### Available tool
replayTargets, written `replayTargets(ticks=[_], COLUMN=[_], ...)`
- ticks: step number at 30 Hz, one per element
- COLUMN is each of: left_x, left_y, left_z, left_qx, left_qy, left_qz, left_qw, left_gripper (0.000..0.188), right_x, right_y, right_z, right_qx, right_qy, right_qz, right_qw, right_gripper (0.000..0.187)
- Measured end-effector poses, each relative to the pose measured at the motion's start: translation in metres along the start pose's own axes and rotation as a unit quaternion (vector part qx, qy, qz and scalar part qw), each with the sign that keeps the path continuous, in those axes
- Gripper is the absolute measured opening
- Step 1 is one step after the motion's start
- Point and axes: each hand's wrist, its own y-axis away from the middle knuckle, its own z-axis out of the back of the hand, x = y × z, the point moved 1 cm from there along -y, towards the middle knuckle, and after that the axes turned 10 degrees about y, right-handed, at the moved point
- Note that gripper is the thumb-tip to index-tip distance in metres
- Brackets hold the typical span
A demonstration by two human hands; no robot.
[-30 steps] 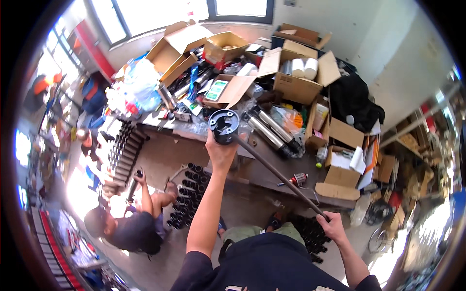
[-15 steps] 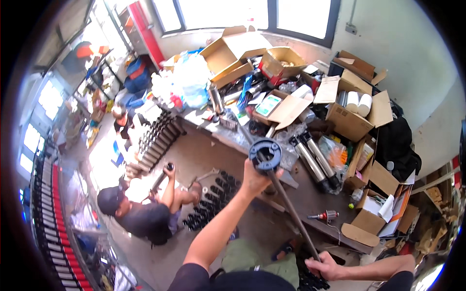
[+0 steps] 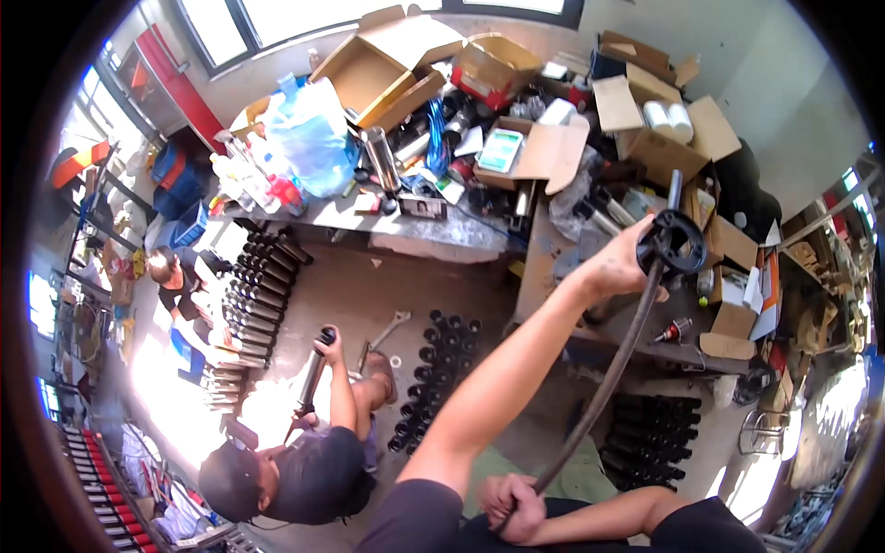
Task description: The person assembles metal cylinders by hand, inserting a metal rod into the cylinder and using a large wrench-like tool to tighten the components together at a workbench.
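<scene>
I hold a long dark rod in both hands, slanting from low centre up to the right. Near its upper end is a round black flange with openings in its face. My left hand is closed beside the flange, gripping the rod assembly there; some of its fingers are hidden behind it. My right hand is wrapped in a fist around the rod's lower end, close to my body. In this wide view the rod looks curved.
Ahead stands a cluttered workbench with cardboard boxes and a blue plastic bag. Black tubes stand in rows on the floor. At left, a seated person in a cap holds a tube; another person works beyond.
My left hand and the flange have swung right, while my right hand has moved left toward my body. The rod now leans the opposite way. My view has shifted too.
</scene>
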Motion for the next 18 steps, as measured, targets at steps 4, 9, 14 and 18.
replayTargets(ticks=[4,9,14,18], left_x=[0.044,0.016,-0.085,-0.079], left_y=[0.033,0.282,0.315,0.173], left_z=[0.005,-0.043,-0.194,-0.221], left_qx=[-0.126,-0.245,-0.449,-0.482], left_qy=[0.009,0.203,-0.276,-0.637], left_qz=[0.120,0.367,0.327,0.222], left_qw=[0.985,0.874,0.785,0.560], left_gripper=[0.121,0.053,0.046,0.030], right_x=[0.002,0.077,0.330,0.454], right_y=[-0.022,-0.063,-0.214,-0.330], right_z=[0.002,0.038,0.071,0.030], right_qx=[-0.027,-0.101,-0.165,0.206], right_qy=[0.291,0.401,0.579,0.859], right_qz=[0.043,0.171,0.636,0.459], right_qw=[0.955,0.894,0.483,0.094], right_gripper=[0.047,0.035,0.058,0.029])
